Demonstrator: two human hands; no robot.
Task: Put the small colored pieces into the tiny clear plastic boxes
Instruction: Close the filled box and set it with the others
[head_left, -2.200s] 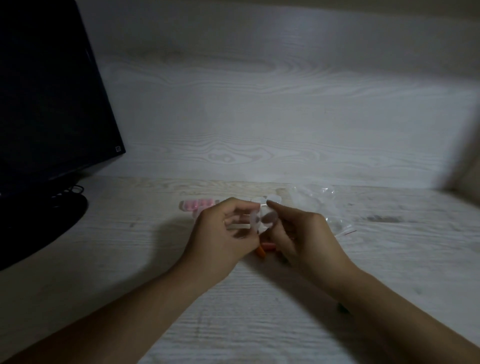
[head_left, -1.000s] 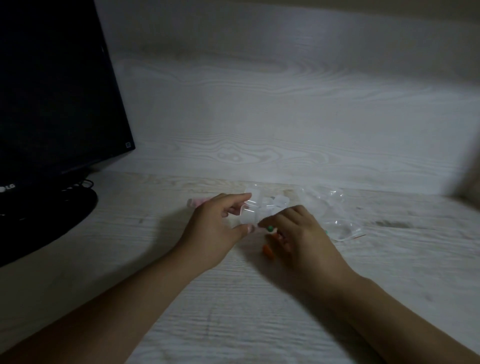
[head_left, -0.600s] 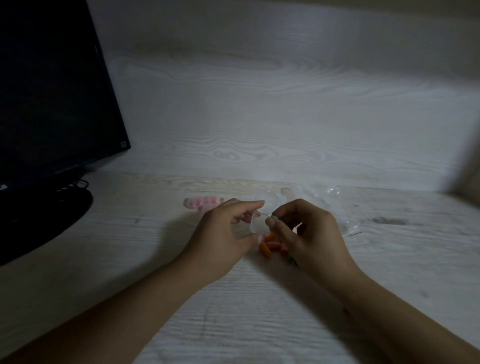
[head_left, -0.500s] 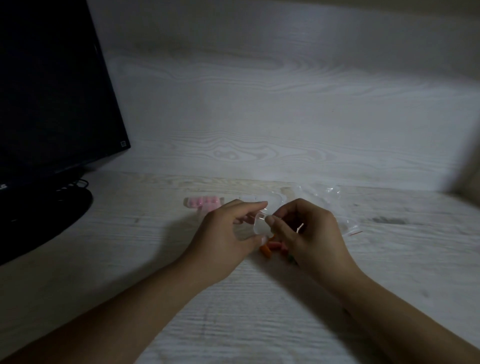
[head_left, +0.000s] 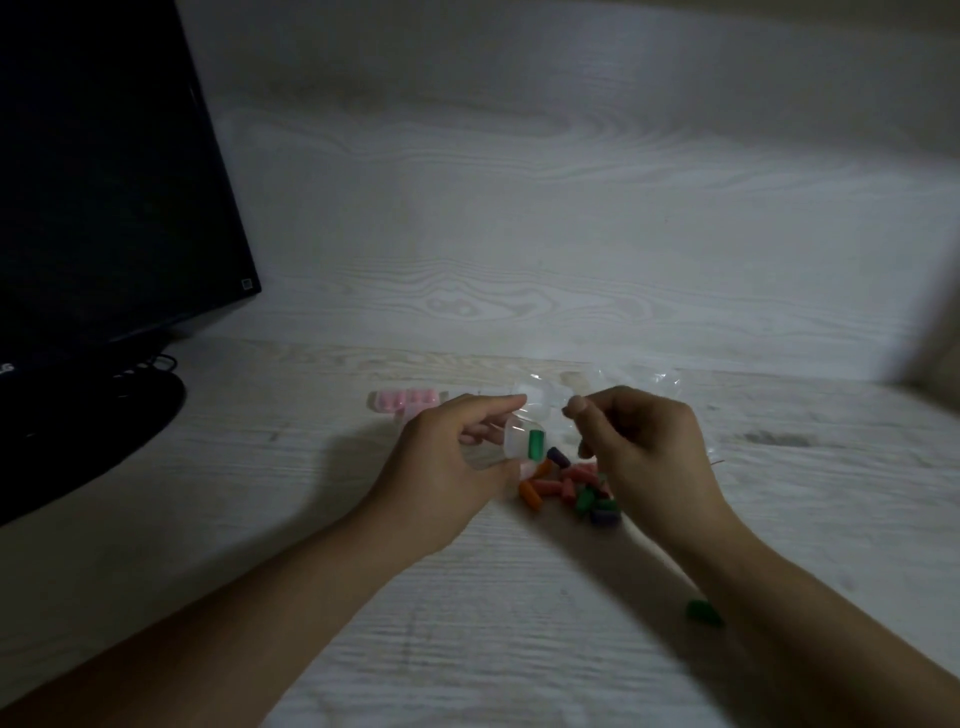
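My left hand (head_left: 457, 457) grips a tiny clear plastic box (head_left: 519, 441) between thumb and fingers, just above the table. A green piece (head_left: 535, 442) stands inside the box. My right hand (head_left: 644, 447) hovers just right of the box with thumb and forefinger pinched together; I see nothing between them. Below and between the hands lies a pile of small colored pieces (head_left: 571, 486) in orange, pink, green and purple. One stray green piece (head_left: 702, 610) lies beside my right forearm.
A row of clear boxes holding pink pieces (head_left: 405, 401) lies behind my left hand. More clear boxes (head_left: 537, 396) and a crumpled clear bag (head_left: 644, 379) lie at the back. A black monitor (head_left: 104, 182) on its stand (head_left: 114, 415) fills the left.
My right hand picked a green piece from the pile, brought it to the box held in my left hand, and has drawn back to the right. The green piece now sits in the box.
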